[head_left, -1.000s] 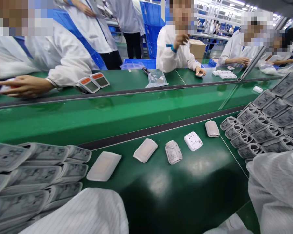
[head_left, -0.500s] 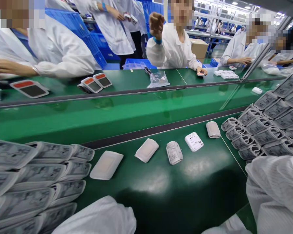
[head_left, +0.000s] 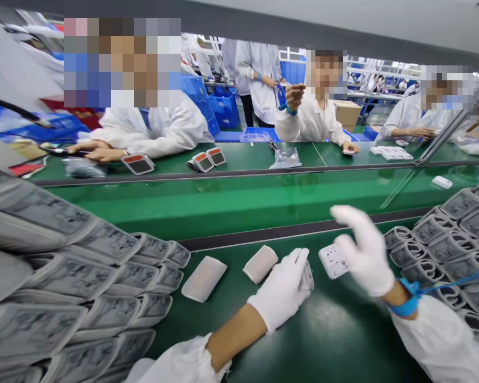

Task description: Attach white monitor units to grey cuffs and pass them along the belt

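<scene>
The white-gloved left hand (head_left: pixel 281 290) closes around a rolled grey fabric cuff (head_left: pixel 307 277), while the spread white-gloved right hand (head_left: pixel 363 250) hovers above a flat white plastic unit (head_left: pixel 333 260) on the green table (head_left: pixel 335 330).

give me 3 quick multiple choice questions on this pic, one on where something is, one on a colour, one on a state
1. What is the left hand on?
A. the white box
B. a cuff
C. the stack of cuffs at the right

2. What colour is the strap on the right hand's wrist?
A. red
B. white
C. blue

3. How is the right hand held?
A. open, raised above the belt
B. clenched in a fist
C. flat on the belt

Answers:
1. B, the gloved fingers lie over the cuff.
2. C, the strap and its cord show blue.
3. A, the fingers are apart and up off the belt.
</scene>
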The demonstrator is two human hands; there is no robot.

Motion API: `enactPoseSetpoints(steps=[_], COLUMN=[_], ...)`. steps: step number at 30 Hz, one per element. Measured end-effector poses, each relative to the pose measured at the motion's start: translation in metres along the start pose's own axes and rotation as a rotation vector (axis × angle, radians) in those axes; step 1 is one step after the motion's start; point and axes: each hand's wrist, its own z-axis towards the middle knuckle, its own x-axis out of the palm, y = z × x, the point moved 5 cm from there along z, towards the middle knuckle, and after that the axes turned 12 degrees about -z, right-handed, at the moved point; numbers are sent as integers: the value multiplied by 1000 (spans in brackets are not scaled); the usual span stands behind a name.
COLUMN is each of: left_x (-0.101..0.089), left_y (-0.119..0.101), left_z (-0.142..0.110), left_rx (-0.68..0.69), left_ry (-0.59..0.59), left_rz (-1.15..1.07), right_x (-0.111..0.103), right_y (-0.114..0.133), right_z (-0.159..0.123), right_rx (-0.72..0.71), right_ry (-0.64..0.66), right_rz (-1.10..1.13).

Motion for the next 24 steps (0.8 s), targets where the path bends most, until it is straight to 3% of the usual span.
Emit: enactPoseSetpoints(steps=[4,6,12,19,24], left_x=[27,28,19,17,8], left_y=[34,41,40,27,16], left_z=[-6,-9,-13,-21,-20], left_rx=[113,149,89,370,368], left_ry=[-318,-420,-520,-509,-444], left_rz=[-124,-177,-204,-166,-346], right_x=[65,81,79,84,78], right_y=[22,22,21,13,-3], right_z=[-44,-61,-64,-69,-74], right_rx=[-293,-306,-306,-194,-73], right_ry=[233,277,276,332,206], right_rz=[-55,-60,24,58,40])
